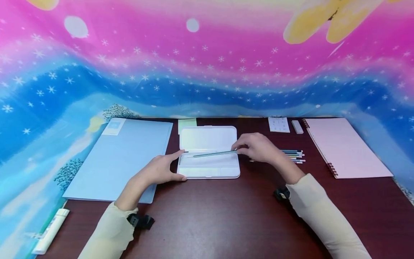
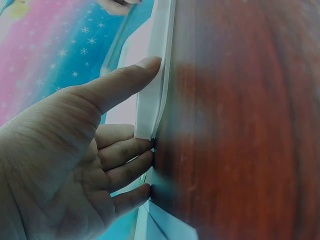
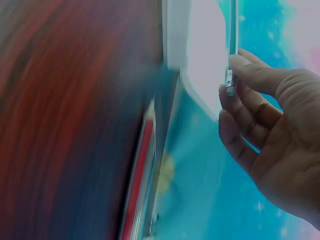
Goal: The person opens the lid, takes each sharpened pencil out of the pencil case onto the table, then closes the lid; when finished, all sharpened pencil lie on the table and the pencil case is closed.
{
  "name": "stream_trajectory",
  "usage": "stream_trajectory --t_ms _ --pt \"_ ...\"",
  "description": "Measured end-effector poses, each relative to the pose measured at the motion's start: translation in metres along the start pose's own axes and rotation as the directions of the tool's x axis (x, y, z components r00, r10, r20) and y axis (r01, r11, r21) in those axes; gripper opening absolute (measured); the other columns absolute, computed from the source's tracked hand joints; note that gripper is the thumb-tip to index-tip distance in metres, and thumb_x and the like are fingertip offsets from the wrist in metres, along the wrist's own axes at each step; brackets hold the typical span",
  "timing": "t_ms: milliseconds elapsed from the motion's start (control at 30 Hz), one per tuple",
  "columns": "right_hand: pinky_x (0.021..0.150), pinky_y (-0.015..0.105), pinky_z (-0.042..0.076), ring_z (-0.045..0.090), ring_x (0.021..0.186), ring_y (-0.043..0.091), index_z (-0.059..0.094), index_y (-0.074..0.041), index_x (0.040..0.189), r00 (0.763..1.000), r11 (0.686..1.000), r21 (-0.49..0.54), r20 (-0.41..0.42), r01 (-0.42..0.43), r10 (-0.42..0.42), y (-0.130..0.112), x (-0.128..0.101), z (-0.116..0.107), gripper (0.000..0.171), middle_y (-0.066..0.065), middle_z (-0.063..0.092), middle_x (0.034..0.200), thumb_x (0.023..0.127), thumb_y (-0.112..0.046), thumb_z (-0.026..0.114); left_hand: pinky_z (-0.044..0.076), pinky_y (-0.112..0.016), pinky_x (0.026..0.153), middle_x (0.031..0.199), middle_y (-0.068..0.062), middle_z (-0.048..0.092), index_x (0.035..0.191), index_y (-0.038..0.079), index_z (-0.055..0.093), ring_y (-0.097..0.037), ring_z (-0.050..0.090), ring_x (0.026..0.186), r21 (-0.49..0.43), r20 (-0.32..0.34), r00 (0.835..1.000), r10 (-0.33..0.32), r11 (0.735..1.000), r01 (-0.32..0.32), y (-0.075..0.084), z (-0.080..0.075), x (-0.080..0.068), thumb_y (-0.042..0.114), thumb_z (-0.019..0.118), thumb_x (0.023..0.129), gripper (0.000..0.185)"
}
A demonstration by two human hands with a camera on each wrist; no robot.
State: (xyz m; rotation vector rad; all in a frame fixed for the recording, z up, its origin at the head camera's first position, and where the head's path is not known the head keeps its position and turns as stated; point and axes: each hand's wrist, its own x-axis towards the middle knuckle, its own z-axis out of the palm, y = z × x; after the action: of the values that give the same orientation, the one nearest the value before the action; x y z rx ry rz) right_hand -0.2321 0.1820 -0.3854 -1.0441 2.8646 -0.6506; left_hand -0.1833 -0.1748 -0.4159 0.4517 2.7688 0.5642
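Note:
A white pencil case lies with its lid raised in the middle of the table. My left hand holds its left end, thumb at the front corner and index finger near the hinge; the left wrist view shows the thumb against the case's front wall. Over the case, my right hand pinches a green pencil near its eraser end, and its point reaches left above the tray. In the right wrist view the pencil's metal band and eraser stick out below the thumb.
Several loose pencils lie beside my right wrist. A blue folder is at left, a pink spiral notebook at right. Behind are green sticky notes, a white notepad and an eraser. A white tube sits at front left.

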Motion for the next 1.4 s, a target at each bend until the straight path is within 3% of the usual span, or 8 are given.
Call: stream_trajectory --t_ms 467,900,1133,1400 --pt "0.073 0.033 0.05 0.062 0.083 0.011 0.082 -0.022 0.1 0.989 0.994 0.015 -0.098 -0.11 0.111 0.046 -0.058 -0.027 0.021 -0.005 0.074 0.095 0.088 -0.006 0.077 0.046 -0.056 0.107 0.151 -0.015 0.053 0.161 0.021 0.032 -0.036 0.054 0.134 -0.001 0.008 1.0 0.007 1.0 -0.007 0.0 -0.001 0.001 0.059 0.08 0.079 0.102" --pt "0.072 0.028 0.053 0.065 0.084 0.009 0.082 -0.022 0.098 0.965 0.974 0.006 -0.134 -0.227 0.225 0.081 -0.121 -0.031 0.022 -0.006 0.075 0.094 0.087 -0.004 0.078 0.046 -0.055 0.107 0.153 -0.014 0.052 0.161 0.022 0.032 -0.036 0.053 0.136 -0.011 0.012 1.0 0.001 1.0 -0.001 0.001 -0.001 -0.002 0.057 0.08 0.079 0.101" --pt "0.072 0.024 0.052 0.063 0.083 0.007 0.081 -0.024 0.099 0.947 0.951 0.02 -0.085 -0.31 0.31 0.097 -0.143 -0.034 0.021 -0.004 0.074 0.095 0.087 -0.006 0.078 0.046 -0.055 0.107 0.153 -0.014 0.052 0.161 0.021 0.032 -0.036 0.053 0.136 0.0 0.004 1.0 0.002 1.0 -0.002 -0.001 -0.001 -0.001 0.059 0.08 0.079 0.102" --pt "0.075 0.033 0.052 0.063 0.083 0.015 0.08 -0.021 0.094 0.938 0.937 -0.049 -0.014 -0.346 0.346 0.107 -0.145 -0.037 0.017 -0.002 0.076 0.096 0.087 -0.006 0.076 0.046 -0.056 0.106 0.152 -0.016 0.053 0.161 0.019 0.032 -0.037 0.054 0.134 0.005 -0.004 1.0 0.008 1.0 -0.008 -0.001 0.0 -0.001 0.06 0.079 0.079 0.103"
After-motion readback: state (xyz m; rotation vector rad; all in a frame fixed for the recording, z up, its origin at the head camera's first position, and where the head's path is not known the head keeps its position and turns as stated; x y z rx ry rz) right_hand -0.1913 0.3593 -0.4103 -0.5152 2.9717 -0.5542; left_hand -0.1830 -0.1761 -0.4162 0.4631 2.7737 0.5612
